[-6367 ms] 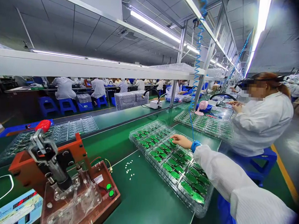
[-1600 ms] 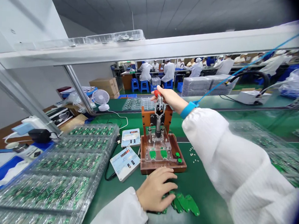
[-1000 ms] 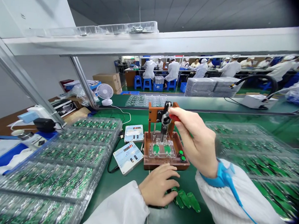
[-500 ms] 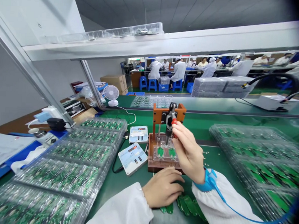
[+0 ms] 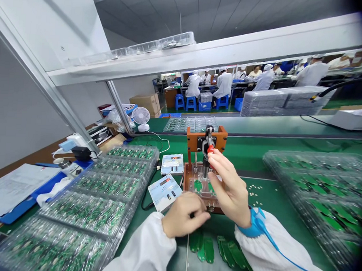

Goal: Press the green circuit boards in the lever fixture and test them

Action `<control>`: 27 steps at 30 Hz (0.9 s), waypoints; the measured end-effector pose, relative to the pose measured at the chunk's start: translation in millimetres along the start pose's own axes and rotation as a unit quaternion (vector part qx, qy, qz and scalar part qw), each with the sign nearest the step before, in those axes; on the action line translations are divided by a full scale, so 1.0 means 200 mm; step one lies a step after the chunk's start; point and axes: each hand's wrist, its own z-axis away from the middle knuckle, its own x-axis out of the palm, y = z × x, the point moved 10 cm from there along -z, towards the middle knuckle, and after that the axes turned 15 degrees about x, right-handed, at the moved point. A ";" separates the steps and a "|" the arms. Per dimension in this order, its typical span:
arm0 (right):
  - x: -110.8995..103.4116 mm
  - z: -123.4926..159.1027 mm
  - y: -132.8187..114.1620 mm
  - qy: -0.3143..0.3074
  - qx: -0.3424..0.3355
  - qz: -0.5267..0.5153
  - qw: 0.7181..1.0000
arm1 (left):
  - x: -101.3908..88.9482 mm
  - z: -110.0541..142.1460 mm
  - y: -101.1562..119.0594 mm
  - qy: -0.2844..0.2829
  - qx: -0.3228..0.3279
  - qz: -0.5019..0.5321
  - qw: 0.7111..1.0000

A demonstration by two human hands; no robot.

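My right hand is shut on the red-tipped lever handle of a bench press jig with an orange frame. Under the plunger, a clear acrylic nest holds a green circuit board, partly hidden by my fingers. My left hand sits at the jig's front edge with its fingers pinched together; anything between them is hidden. Just below it, several loose green boards lie on the green bench mat.
Clear trays of green boards fill the left of the bench, with more on the right. Two small digital meters stand left of the jig. Tiny white parts are scattered on the mat. Co-workers sit at distant benches.
My right hand has come down from above the jig onto the red handle. My left hand has risen from the loose boards to the jig's front edge. The view has drifted slightly.
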 end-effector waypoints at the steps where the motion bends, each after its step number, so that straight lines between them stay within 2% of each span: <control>1: 0.00 0.00 0.00 0.001 -0.001 -0.001 1.000 | -0.08 -0.02 -0.04 0.010 -0.027 -0.017 0.999; 3: 0.00 0.00 0.00 -0.002 -0.002 -0.003 1.000 | -0.23 -0.03 -0.15 -0.008 -0.105 -0.073 0.992; 5: 0.01 0.00 0.00 -0.010 0.000 -0.003 1.000 | -0.32 0.01 -0.33 -0.106 -0.212 -0.153 0.959; 6: 0.01 0.00 0.01 -0.014 0.002 -0.003 1.000 | -0.35 0.05 -0.43 -0.173 -0.261 -0.187 0.931; 8: 0.01 -0.01 0.00 -0.018 -0.001 -0.004 1.000 | -0.39 0.13 -0.58 -0.261 -0.312 -0.213 0.888; 12: 0.00 0.00 -0.01 -0.018 -0.012 0.000 1.000 | -0.40 0.23 -0.76 -0.357 -0.355 -0.217 0.836; 15: 0.01 0.00 -0.01 -0.022 -0.011 0.003 1.000 | -0.37 0.28 -0.81 -0.435 -0.371 -0.228 0.788; 17: 0.01 0.00 -0.01 -0.022 -0.009 0.002 1.000 | -0.36 0.28 -0.83 -0.459 -0.372 -0.230 0.774; 25: 0.01 0.00 -0.01 -0.028 -0.004 -0.010 1.000 | -0.35 0.32 -0.87 -0.475 -0.391 -0.215 0.759; 27: 0.01 -0.01 0.00 -0.027 -0.007 -0.010 1.000 | -0.36 0.31 -0.86 -0.472 -0.390 -0.207 0.763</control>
